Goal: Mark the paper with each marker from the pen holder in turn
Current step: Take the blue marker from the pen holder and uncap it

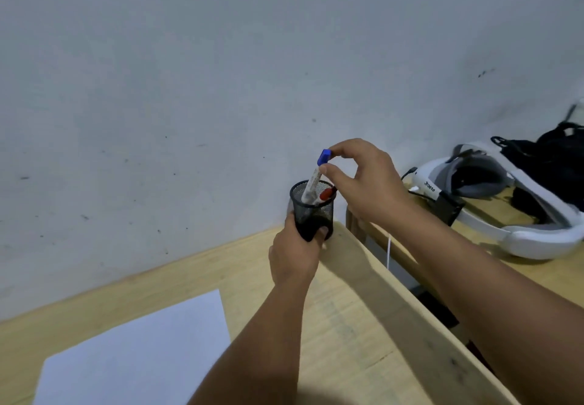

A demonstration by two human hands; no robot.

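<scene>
A black mesh pen holder (313,205) stands at the far right corner of the wooden desk (344,316), against the wall. My left hand (297,253) wraps around its lower part. My right hand (363,180) pinches the blue cap of a white marker (311,183) that sticks up tilted out of the holder, its lower end still inside. A red-capped marker (325,195) leans inside the holder beside it. A blank white sheet of paper (136,351) lies on the desk at the lower left.
A grey-white wall (221,73) rises right behind the desk. To the right, across a narrow gap, a second wooden table (537,275) carries a white headset (505,202) and a black bag (556,158).
</scene>
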